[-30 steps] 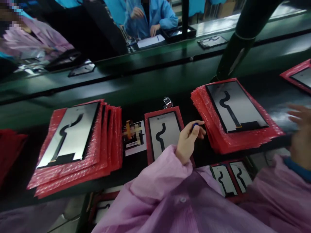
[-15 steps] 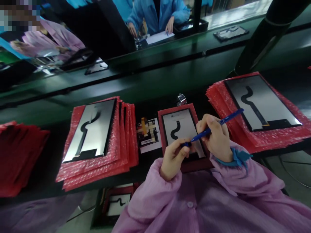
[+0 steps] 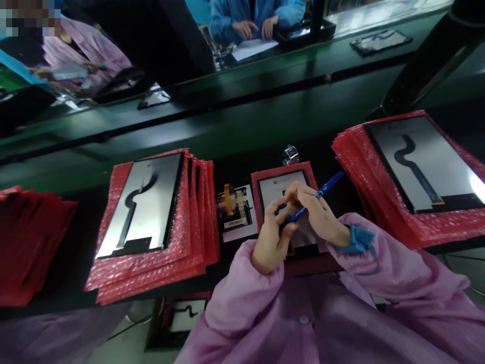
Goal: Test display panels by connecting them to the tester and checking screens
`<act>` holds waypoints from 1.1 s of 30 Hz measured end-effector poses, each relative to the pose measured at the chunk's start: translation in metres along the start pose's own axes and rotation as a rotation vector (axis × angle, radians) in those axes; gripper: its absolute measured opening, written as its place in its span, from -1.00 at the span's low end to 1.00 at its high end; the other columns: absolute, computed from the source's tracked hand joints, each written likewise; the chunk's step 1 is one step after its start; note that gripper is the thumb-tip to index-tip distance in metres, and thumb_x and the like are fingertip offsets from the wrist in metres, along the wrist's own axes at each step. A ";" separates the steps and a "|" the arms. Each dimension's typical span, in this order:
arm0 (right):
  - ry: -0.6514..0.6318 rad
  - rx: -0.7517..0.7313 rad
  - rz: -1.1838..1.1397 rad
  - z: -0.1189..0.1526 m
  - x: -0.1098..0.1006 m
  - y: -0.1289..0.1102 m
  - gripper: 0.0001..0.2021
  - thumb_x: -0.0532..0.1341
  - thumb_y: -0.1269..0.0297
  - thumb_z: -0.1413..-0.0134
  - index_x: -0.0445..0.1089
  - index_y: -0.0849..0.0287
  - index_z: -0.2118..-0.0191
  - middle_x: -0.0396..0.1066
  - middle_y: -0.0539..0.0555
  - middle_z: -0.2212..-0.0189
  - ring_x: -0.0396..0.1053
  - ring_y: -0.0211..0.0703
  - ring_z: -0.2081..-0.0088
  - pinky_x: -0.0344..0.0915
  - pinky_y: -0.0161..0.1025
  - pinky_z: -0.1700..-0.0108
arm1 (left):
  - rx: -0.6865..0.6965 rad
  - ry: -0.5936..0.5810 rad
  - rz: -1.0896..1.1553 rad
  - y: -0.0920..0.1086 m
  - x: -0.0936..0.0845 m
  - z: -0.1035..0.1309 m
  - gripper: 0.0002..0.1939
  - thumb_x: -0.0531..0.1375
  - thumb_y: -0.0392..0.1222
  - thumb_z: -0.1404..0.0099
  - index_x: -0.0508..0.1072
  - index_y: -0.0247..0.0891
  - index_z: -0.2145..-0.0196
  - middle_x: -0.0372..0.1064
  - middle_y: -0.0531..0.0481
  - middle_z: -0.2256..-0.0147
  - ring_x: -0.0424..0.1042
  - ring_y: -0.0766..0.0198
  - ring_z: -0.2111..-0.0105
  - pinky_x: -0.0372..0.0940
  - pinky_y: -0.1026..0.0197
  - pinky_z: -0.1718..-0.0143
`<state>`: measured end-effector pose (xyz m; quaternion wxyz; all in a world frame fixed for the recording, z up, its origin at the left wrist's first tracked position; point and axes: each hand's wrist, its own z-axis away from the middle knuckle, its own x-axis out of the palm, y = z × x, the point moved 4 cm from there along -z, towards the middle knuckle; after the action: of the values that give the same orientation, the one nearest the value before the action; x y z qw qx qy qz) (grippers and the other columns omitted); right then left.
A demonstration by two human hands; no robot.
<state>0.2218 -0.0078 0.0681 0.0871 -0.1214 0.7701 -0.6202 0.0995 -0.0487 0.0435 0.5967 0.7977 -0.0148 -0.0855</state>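
Note:
A blue pen (image 3: 329,185) slants up to the right between my hands. My right hand (image 3: 320,215) is closed round its middle. My left hand (image 3: 271,237) is closed on its lower left end, where the fingers of both hands come close together. Beneath them a display panel (image 3: 271,187) with a black ribbon cable lies on a red bubble-wrap sleeve (image 3: 312,174), partly hidden by the hands. Left of the panel is a small electronic part (image 3: 235,206) with an orange flex strip, on a white sheet (image 3: 241,233).
Stacks of red sleeves stand at left (image 3: 34,242), centre left (image 3: 182,253) and right (image 3: 428,227); the latter two carry display panels. A shiny metal object (image 3: 290,154) sits behind the middle sleeve. Two people work across the green bench (image 3: 227,121).
My hands have come together, with my right hand moved left and the pen lower towards my left hand. The view has shifted slightly. Across the bench, a person's hands are closer together.

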 end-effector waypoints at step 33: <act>-0.375 -0.131 1.137 0.001 0.006 0.057 -0.25 0.24 0.08 -0.20 0.05 0.47 -0.35 0.06 0.51 -0.33 -0.05 0.37 -0.40 -0.01 0.31 -0.36 | 0.078 0.366 -0.845 -0.042 -0.116 -0.041 -0.70 0.18 -0.44 -0.20 0.57 -0.19 0.17 0.57 -0.02 0.10 0.51 0.14 0.02 0.40 0.01 -0.11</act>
<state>0.2112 0.0012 0.0121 0.5318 0.1972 0.7224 -0.3955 -0.0113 0.0172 0.0283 0.4720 0.7577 0.4140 -0.1782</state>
